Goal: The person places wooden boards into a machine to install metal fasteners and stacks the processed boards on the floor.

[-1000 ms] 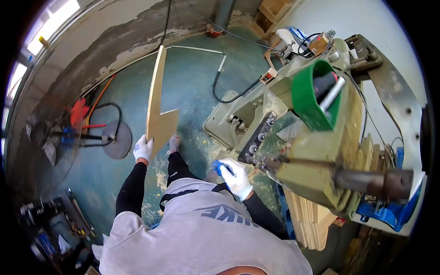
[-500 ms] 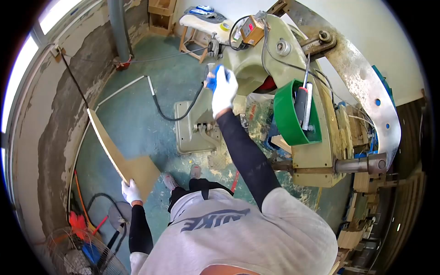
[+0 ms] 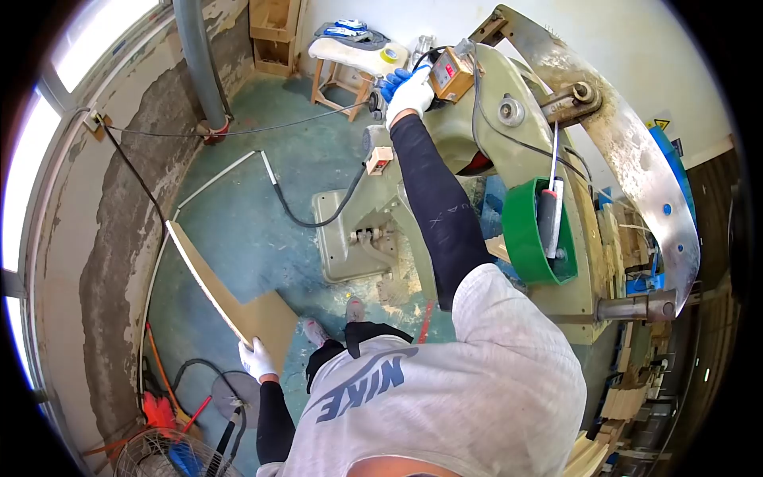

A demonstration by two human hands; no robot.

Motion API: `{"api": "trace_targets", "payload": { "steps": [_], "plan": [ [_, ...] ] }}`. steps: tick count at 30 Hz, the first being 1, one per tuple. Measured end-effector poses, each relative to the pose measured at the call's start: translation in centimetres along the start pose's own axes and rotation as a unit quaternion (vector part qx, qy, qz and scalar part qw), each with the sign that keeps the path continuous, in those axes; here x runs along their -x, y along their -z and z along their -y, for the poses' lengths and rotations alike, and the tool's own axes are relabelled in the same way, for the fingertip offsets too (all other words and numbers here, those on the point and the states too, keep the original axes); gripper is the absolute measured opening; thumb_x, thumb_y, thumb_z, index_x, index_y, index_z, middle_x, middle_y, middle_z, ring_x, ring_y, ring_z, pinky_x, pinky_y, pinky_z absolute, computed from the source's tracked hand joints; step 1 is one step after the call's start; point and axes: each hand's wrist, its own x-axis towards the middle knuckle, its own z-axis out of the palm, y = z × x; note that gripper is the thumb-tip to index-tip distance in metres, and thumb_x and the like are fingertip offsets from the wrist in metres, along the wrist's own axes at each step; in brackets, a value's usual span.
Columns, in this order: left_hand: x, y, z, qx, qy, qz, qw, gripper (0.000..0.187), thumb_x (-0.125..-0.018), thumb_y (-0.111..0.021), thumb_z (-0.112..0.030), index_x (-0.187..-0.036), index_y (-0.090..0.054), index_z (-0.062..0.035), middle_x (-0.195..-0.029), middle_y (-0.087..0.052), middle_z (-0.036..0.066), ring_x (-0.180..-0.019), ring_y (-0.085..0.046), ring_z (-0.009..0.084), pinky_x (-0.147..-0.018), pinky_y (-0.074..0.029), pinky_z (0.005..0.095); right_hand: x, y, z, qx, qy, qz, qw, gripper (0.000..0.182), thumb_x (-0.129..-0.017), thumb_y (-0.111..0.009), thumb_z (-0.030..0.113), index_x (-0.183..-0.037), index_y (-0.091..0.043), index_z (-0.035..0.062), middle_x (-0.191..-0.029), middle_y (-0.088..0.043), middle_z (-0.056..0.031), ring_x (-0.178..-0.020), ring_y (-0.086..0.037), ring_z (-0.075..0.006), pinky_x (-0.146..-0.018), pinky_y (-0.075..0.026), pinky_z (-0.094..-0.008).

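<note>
My left hand (image 3: pixel 257 360), in a white glove, grips the edge of a tan wooden board (image 3: pixel 269 322) low on the left. The board has a long narrow arm reaching up and away and a wider part near my legs. My right hand (image 3: pixel 409 94), in a white glove with blue fingers, is stretched forward over the green machine (image 3: pixel 445 123). Its fingers are apart and right beside a small wooden-coloured control box (image 3: pixel 451 73) with a red display. Below that wrist, a smaller switch box (image 3: pixel 380 160) is fixed to the machine.
A green open bin (image 3: pixel 520 238) holding a screwdriver-like tool (image 3: pixel 547 211) is on the machine at right. A large metal wheel or guard (image 3: pixel 636 151) curves behind it. Lower left are a wire fan (image 3: pixel 171 453) and a broom (image 3: pixel 159 409). A padded stool (image 3: pixel 358 56) stands beyond.
My right hand has moved up and forward from the smaller switch box to the control box with the display. My left hand keeps hold of the board; the view has shifted slightly.
</note>
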Motion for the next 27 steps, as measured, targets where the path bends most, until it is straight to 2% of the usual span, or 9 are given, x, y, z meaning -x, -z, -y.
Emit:
{"api": "trace_targets", "payload": {
  "steps": [10,11,14,15,18,19,22,26,27],
  "plan": [
    [-0.2,0.0,0.6,0.009,0.013,0.005,1.000,0.026,-0.091,-0.056,-0.018,-0.106,-0.060,0.0033,-0.093,-0.067,0.019,-0.084,-0.066,0.0318,-0.079,-0.048,0.0404,-0.8,0.0,0.1,-0.049,-0.038,-0.006,0.998,0.064,-0.099,-0.041,0.061,-0.081,-0.059,0.0020,-0.066,-0.065,-0.0103,-0.047,-0.061,-0.0210,-0.042,-0.050,-0.0293],
    [-0.1,0.1,0.5,0.005,0.012,0.006,1.000,0.027,-0.091,-0.056,-0.018,-0.106,-0.060,0.0034,-0.093,-0.067,0.019,-0.085,-0.066,0.0320,-0.079,-0.048,0.0404,-1.3,0.3,-0.1,-0.019,-0.046,0.016,0.999,0.070,-0.099,-0.035,0.066,-0.093,-0.063,0.0020,-0.082,-0.069,-0.0104,-0.062,-0.066,-0.0238,-0.052,-0.054,-0.0321],
    [0.5,0.5,0.4,-0.009,0.005,0.004,1.000,0.027,-0.091,-0.056,-0.018,-0.106,-0.060,0.0034,-0.093,-0.068,0.019,-0.085,-0.066,0.0321,-0.080,-0.048,0.0406,-1.4,-0.1,-0.2,-0.036,-0.043,0.011,0.998,0.071,-0.098,-0.035,0.066,-0.096,-0.063,0.0009,-0.085,-0.069,-0.0119,-0.064,-0.067,-0.0249,-0.054,-0.055,-0.0325],
    [0.6,0.3,0.3,-0.011,0.002,0.001,1.000,0.027,-0.091,-0.056,-0.018,-0.105,-0.060,0.0034,-0.093,-0.068,0.019,-0.084,-0.066,0.0321,-0.080,-0.048,0.0407,-1.3,-0.6,0.0,-0.069,-0.036,-0.011,0.997,0.065,-0.099,-0.039,0.061,-0.081,-0.059,0.0020,-0.071,-0.067,-0.0124,-0.051,-0.062,-0.0226,-0.044,-0.052,-0.0324],
    [0.8,0.3,1.2,0.008,-0.010,-0.008,1.000,0.026,-0.090,-0.057,-0.018,-0.105,-0.060,0.0027,-0.091,-0.067,0.019,-0.084,-0.066,0.0323,-0.079,-0.049,0.0409,-0.3,-0.7,0.3,-0.068,-0.034,-0.007,0.997,0.063,-0.100,-0.038,0.059,-0.081,-0.057,0.0017,-0.070,-0.064,-0.0115,-0.050,-0.060,-0.0208,-0.044,-0.052,-0.0314],
    [0.9,0.3,1.3,0.014,-0.002,-0.008,1.000,0.025,-0.090,-0.057,-0.019,-0.104,-0.061,0.0021,-0.091,-0.067,0.019,-0.085,-0.066,0.0323,-0.079,-0.049,0.0408,0.1,-0.4,0.0,-0.105,-0.063,0.010,0.992,0.060,-0.101,-0.040,0.058,-0.079,-0.055,0.0037,-0.063,-0.058,-0.0074,-0.047,-0.056,-0.0178,-0.042,-0.048,-0.0299],
    [1.3,0.5,0.5,-0.009,0.019,0.002,1.000,0.024,-0.090,-0.057,-0.018,-0.104,-0.060,0.0020,-0.090,-0.068,0.017,-0.082,-0.066,0.0296,-0.079,-0.049,0.0393,4.1,2.1,-1.5,-0.011,-0.008,0.109,0.994,0.051,-0.102,-0.044,0.051,-0.076,-0.054,0.0087,-0.055,-0.052,-0.0015,-0.045,-0.052,-0.0145,-0.043,-0.044,-0.0290],
    [0.8,-0.6,0.6,-0.020,0.017,-0.009,1.000,0.027,-0.088,-0.059,-0.020,-0.103,-0.061,0.0021,-0.092,-0.068,0.019,-0.087,-0.066,0.0340,-0.080,-0.049,0.0421,9.5,9.1,-9.6,0.105,0.046,0.158,0.981,0.044,-0.105,-0.045,0.043,-0.079,-0.058,0.0093,-0.065,-0.058,-0.0005,-0.052,-0.056,-0.0125,-0.050,-0.047,-0.0285],
    [0.6,-0.9,0.5,-0.009,0.029,-0.005,1.000,0.027,-0.088,-0.059,-0.020,-0.103,-0.061,0.0020,-0.092,-0.068,0.019,-0.087,-0.066,0.0341,-0.080,-0.049,0.0422,15.4,10.6,-7.1,0.070,-0.067,0.197,0.976,0.041,-0.105,-0.047,0.041,-0.082,-0.061,0.0102,-0.072,-0.059,0.0008,-0.060,-0.054,-0.0092,-0.057,-0.046,-0.0274]
  ]
}}
